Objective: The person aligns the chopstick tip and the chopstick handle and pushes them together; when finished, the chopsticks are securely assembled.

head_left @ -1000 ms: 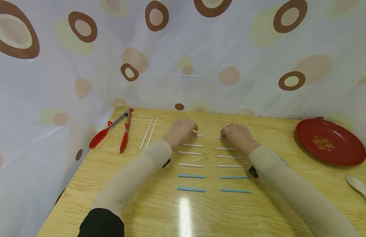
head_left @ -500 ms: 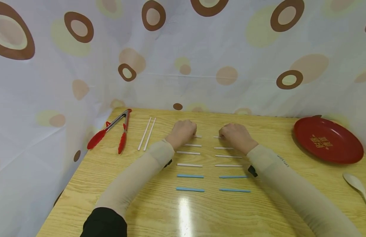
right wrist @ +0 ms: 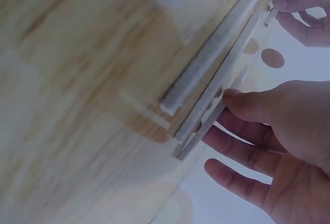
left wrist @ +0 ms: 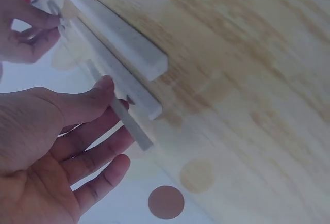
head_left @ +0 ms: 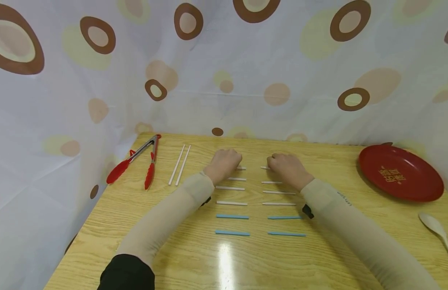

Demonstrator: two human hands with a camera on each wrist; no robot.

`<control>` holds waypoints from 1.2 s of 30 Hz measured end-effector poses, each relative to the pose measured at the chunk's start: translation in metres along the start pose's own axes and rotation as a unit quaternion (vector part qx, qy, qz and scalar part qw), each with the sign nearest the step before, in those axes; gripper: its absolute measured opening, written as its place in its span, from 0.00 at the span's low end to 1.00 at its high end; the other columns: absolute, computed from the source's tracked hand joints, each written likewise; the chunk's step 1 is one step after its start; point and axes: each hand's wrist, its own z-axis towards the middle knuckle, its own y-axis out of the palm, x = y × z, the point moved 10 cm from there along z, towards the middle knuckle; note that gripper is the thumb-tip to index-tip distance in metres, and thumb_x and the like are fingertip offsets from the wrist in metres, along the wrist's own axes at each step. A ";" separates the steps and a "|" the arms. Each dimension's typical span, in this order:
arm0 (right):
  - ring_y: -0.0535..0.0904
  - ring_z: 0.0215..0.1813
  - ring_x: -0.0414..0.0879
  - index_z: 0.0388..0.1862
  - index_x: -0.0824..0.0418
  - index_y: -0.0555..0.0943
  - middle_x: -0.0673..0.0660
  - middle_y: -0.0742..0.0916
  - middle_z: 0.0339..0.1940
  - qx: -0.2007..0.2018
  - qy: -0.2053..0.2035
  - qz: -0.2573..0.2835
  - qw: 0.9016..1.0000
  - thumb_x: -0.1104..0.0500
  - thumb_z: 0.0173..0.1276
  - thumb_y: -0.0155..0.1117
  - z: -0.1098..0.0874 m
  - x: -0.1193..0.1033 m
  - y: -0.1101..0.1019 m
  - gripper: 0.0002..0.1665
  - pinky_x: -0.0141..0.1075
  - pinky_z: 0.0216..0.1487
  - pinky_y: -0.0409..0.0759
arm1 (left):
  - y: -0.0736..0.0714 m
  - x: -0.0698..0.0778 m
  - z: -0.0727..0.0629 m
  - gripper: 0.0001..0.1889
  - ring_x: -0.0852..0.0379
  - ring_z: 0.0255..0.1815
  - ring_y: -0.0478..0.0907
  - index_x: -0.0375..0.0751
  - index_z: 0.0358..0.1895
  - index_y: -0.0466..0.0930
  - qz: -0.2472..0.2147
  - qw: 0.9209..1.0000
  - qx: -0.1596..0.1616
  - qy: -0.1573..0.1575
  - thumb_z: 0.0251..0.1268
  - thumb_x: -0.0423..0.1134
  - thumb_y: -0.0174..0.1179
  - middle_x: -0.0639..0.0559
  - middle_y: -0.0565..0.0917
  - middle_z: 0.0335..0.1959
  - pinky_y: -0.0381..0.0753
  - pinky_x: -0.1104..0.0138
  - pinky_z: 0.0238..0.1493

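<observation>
Plainly, left hand [head_left: 224, 164] pinches one white stick [left wrist: 137, 135], right hand [head_left: 288, 169] a second stick [right wrist: 198, 136]; four blue sticks [head_left: 232, 216] lie nearer the bench's [head_left: 187, 253] front.

Over on red plate [head_left: 423, 183]: gold characters [head_left: 391, 174], Chinese by look, too small to make out from here. On pale right sleeve [head_left: 361, 229]: tiny dark lettering [head_left: 344, 198], seemingly starting "Let", rest blurred.
</observation>
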 end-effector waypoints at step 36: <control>0.82 0.31 0.50 0.44 0.63 0.83 0.58 0.85 0.37 0.080 -0.068 0.097 0.990 0.71 0.63 0.69 -0.016 -0.026 -0.087 0.11 0.39 0.31 0.81 | -0.079 0.013 -0.037 0.08 0.62 0.30 0.79 0.50 0.46 0.85 -0.057 0.987 0.140 0.057 0.67 0.43 0.64 0.56 0.83 0.40 0.73 0.74 0.22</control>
